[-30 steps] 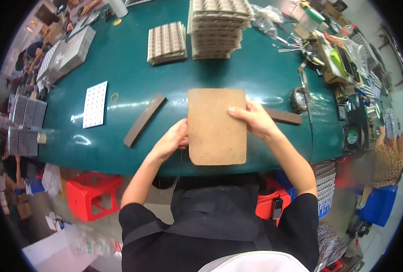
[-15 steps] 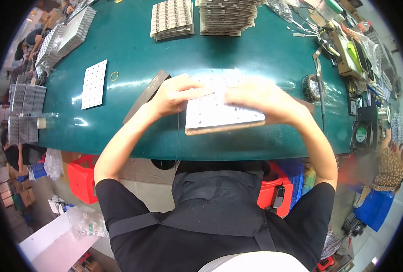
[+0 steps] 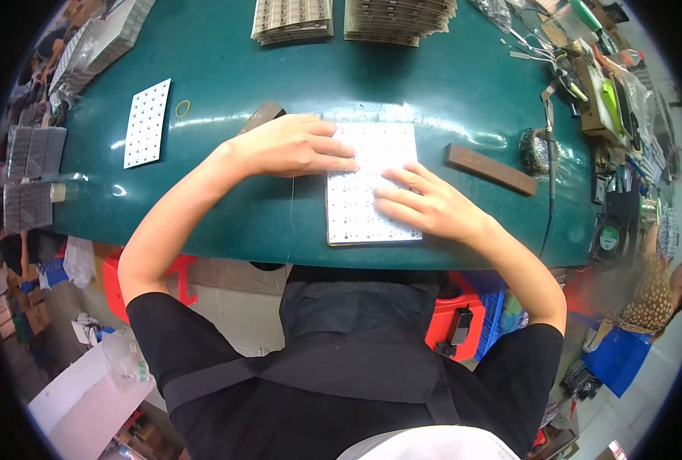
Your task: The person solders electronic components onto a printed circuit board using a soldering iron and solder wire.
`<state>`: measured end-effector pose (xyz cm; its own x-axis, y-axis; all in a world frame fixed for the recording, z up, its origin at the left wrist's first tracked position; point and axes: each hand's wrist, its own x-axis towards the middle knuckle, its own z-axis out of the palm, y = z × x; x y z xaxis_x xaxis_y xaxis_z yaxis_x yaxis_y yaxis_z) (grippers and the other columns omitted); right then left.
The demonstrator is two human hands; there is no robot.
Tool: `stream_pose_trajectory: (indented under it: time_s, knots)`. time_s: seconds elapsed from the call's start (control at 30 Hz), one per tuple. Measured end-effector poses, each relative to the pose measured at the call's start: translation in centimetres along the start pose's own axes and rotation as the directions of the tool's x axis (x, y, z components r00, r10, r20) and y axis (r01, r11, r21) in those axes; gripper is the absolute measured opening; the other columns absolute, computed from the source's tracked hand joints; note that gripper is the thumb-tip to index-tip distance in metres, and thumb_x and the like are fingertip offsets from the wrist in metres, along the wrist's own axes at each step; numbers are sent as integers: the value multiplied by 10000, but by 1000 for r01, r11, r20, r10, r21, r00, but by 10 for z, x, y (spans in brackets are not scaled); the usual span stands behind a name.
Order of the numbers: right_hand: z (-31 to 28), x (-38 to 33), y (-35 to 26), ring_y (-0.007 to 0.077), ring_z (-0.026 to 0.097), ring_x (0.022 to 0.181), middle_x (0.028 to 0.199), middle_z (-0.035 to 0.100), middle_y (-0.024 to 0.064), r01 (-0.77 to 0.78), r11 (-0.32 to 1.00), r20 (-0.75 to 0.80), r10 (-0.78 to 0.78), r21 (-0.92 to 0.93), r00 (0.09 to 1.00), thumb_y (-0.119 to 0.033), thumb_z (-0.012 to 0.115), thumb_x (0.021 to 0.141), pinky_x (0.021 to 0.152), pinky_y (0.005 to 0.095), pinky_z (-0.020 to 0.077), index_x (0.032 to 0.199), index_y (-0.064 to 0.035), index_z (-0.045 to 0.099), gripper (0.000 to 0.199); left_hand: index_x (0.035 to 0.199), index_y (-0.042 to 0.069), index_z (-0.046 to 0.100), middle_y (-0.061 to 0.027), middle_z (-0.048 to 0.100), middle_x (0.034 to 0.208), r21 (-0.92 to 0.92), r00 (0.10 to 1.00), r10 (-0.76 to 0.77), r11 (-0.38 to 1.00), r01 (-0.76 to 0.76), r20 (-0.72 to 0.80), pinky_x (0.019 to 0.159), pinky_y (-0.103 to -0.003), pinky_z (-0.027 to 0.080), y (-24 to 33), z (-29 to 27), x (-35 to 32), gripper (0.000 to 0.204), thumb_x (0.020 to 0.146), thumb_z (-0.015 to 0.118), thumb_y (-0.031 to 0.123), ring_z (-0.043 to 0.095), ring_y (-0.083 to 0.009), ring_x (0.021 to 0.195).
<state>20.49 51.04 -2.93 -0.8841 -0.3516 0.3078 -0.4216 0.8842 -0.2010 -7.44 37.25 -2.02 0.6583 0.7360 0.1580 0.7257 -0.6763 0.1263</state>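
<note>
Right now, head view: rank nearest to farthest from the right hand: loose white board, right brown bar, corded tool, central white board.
1. Central white board: beneath the right hand.
2. Right brown bar: to its right.
3. Corded tool: farther right.
4. Loose white board: far left.

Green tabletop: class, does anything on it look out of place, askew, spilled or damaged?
No spill or damage is plain to see. Slightly odd: a thin yellow band lies loose beside the white board on the left, around nothing, and the brown bar on the right sits slanted.
</note>
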Motion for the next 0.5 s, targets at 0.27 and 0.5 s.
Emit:
stream_pose_trajectory:
  time_s: [0.27, 0.5]
  knots:
    - [-2, 3, -2, 281, 469, 1301, 1322, 558, 50, 4, 997, 140, 6, -74, 990, -169, 580, 850, 1055, 505, 416, 1196, -105, 587, 352, 1242, 112, 621, -68, 600, 1310, -68, 981, -188, 979, 191, 55, 824, -365, 489, 32, 1, 1, 433, 841, 634, 275, 590, -247, 1008]
    - [-12, 1, -14, 250, 415, 1393, 1393, 525, 42, -75, 988, 240, 106, -137, 965, -152, 585, 831, 1147, 555, 303, 1262, -144, 595, 431, 1293, 93, 574, -143, 626, 1124, -6, 944, -312, 950, 314, -106, 852, -388, 487, 57, 10, 18, 640, 821, 670, 514, 595, -269, 971]
